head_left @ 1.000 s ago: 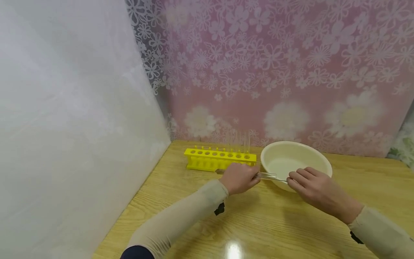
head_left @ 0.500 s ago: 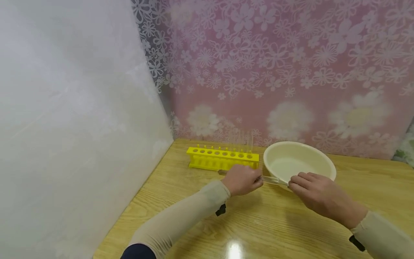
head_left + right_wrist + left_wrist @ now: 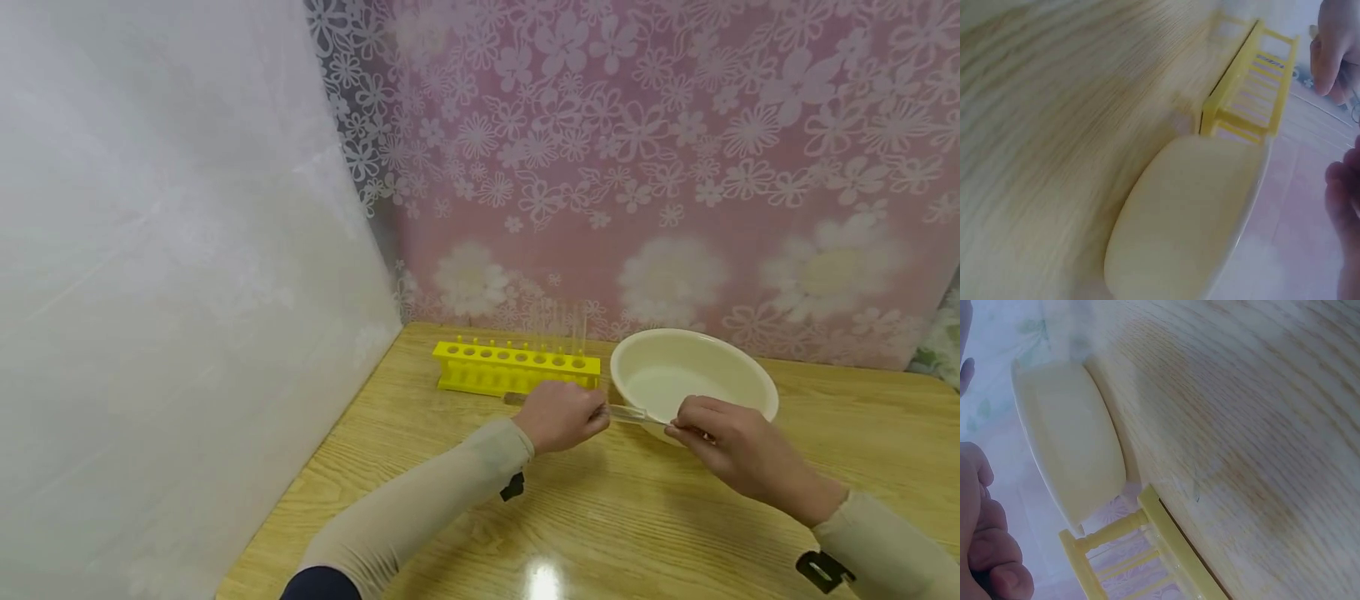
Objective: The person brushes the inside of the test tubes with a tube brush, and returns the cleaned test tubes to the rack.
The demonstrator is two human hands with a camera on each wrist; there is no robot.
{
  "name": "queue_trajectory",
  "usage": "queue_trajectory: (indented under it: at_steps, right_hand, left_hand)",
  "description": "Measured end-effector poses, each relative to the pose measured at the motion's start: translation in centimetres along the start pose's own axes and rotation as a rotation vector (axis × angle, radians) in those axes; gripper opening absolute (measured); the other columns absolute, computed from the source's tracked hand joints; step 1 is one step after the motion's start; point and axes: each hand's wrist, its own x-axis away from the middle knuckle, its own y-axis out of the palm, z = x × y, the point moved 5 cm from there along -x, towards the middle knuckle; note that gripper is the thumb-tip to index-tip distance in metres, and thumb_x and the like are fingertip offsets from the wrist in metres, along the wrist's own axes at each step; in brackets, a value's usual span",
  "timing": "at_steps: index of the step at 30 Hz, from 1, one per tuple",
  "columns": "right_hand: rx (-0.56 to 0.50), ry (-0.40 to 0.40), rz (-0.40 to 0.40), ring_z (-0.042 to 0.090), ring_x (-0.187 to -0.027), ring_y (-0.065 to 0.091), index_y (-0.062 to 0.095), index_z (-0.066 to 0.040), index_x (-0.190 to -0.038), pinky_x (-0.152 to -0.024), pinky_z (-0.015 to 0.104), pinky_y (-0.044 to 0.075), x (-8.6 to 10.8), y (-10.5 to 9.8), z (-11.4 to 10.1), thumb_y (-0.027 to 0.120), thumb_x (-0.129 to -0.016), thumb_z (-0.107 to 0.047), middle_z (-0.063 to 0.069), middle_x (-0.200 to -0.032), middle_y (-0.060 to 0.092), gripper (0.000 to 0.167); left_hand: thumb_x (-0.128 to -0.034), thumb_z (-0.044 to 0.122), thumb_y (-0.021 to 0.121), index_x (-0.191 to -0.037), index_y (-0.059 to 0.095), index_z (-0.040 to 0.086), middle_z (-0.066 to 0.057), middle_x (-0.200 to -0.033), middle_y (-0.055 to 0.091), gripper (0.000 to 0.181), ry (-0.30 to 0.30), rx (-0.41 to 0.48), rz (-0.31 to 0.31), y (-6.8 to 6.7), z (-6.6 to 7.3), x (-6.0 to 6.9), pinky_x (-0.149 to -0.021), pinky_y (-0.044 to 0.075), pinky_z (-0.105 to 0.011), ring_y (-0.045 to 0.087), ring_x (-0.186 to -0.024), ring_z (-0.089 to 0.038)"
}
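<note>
A person's 2 bare hands work above a wood-grained bench. The left hand is closed around a clear glass tube, held nearly level, its right end sticking out toward the right hand. The right hand pinches a thin rod at the tube's right end. A brownish tip shows past the other side of the left hand. Just behind that hand, a yellow rack with 8 holes stands on the bench, with 3 clear tubes upright at its right end. To the rack's right sits a cream bowl, partly hidden by the right hand. Behind hangs a pink floral backdrop.
</note>
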Motion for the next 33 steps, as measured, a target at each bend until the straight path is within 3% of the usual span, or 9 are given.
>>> queue_trajectory:
  at_steps: [4,8,12,17,21,23,27,30,33]
  right_hand:
    - [-0.234,0.269,-0.081,-0.001,-0.053,0.039,0.058,-0.029,-0.083,-0.050,0.018,0.036,0.2,0.4,0.5,0.074,-0.088,0.001,-0.017,-0.070,0.049,0.034]
    - [-0.450,0.581,-0.176,0.014,-0.047,0.042,0.060,-0.018,-0.080,-0.046,0.028,0.040,0.6,0.9,1.3,0.065,-0.099,-0.013,-0.001,-0.060,0.047,0.020]
    - [-0.670,0.827,-0.233,0.026,-0.050,0.047,0.055,-0.002,-0.080,-0.048,0.037,0.044,0.9,1.3,2.2,0.061,-0.101,-0.024,0.009,-0.061,0.049,0.031]
    - [-0.875,1.034,-0.294,0.018,-0.052,0.042,0.050,-0.003,-0.079,-0.050,0.036,0.043,1.2,1.9,2.6,0.057,-0.103,-0.030,0.001,-0.064,0.049,0.037]
    - [-0.983,1.078,-0.342,0.012,-0.053,0.036,0.053,-0.011,-0.078,-0.050,0.034,0.034,1.0,2.2,2.5,0.052,-0.106,-0.029,-0.002,-0.066,0.045,0.033]
    - [-1.048,1.083,-0.330,0.012,-0.053,0.033,0.053,-0.012,-0.078,-0.050,0.035,0.027,0.9,2.5,2.4,0.050,-0.107,-0.028,-0.003,-0.067,0.043,0.033]
    - [-1.086,1.078,-0.298,0.013,-0.053,0.029,0.050,-0.011,-0.079,-0.053,0.037,0.022,0.2,2.9,2.4,0.048,-0.108,-0.029,-0.002,-0.068,0.042,0.034]
    - [-0.934,1.035,-0.280,0.015,-0.052,0.032,0.051,-0.007,-0.082,-0.050,0.036,0.029,0.2,2.6,2.2,0.047,-0.108,-0.032,0.000,-0.067,0.043,0.035]
    - [-0.596,0.856,-0.216,0.013,-0.050,0.039,0.057,-0.009,-0.086,-0.048,0.031,0.037,0.2,1.8,1.9,0.052,-0.107,-0.028,-0.002,-0.065,0.046,0.028]
  left_hand:
    - [-0.1052,0.029,0.044,-0.075,0.044,0.026,0.010,-0.055,0.035,0.031,-0.001,-0.024,0.021,-0.2,0.0,0.0,-0.045,0.014,-0.019,0.020,-0.044,-0.004]
    - [-0.1052,0.030,0.045,-0.076,0.045,0.026,0.011,-0.054,0.036,0.030,0.002,-0.050,0.041,-0.2,0.1,0.1,-0.044,0.014,-0.019,0.022,-0.043,-0.003]
    - [-0.1048,0.031,0.047,-0.076,0.048,0.026,0.012,-0.053,0.038,0.029,-0.001,-0.087,0.065,-0.3,0.2,0.0,-0.043,0.015,-0.019,0.024,-0.041,-0.002]
    - [-0.1025,0.036,0.053,-0.080,0.055,0.026,0.013,-0.053,0.039,0.024,-0.016,-0.169,0.075,-0.4,0.4,-0.2,-0.040,0.015,-0.020,0.025,-0.040,-0.002]
    - [-0.1022,0.041,0.053,-0.085,0.059,0.027,0.013,-0.053,0.039,0.024,-0.011,-0.256,0.066,-0.6,0.3,-0.3,-0.039,0.016,-0.021,0.024,-0.040,-0.002]
    - [-0.1025,0.043,0.051,-0.085,0.060,0.027,0.013,-0.053,0.040,0.025,-0.002,-0.288,0.067,-0.6,0.2,-0.3,-0.039,0.017,-0.021,0.025,-0.040,-0.003]
    - [-0.1024,0.041,0.053,-0.083,0.058,0.027,0.014,-0.053,0.040,0.024,-0.022,-0.255,0.071,-0.8,-0.3,-0.3,-0.040,0.018,-0.020,0.027,-0.040,-0.002]
    - [-0.1018,0.037,0.054,-0.079,0.054,0.027,0.014,-0.053,0.038,0.025,-0.035,-0.201,0.083,-0.9,-0.4,-0.2,-0.041,0.016,-0.020,0.026,-0.041,-0.002]
    - [-0.1019,0.035,0.052,-0.077,0.051,0.027,0.013,-0.053,0.036,0.026,-0.023,-0.169,0.090,-0.7,-0.2,-0.4,-0.041,0.015,-0.019,0.024,-0.042,-0.001]
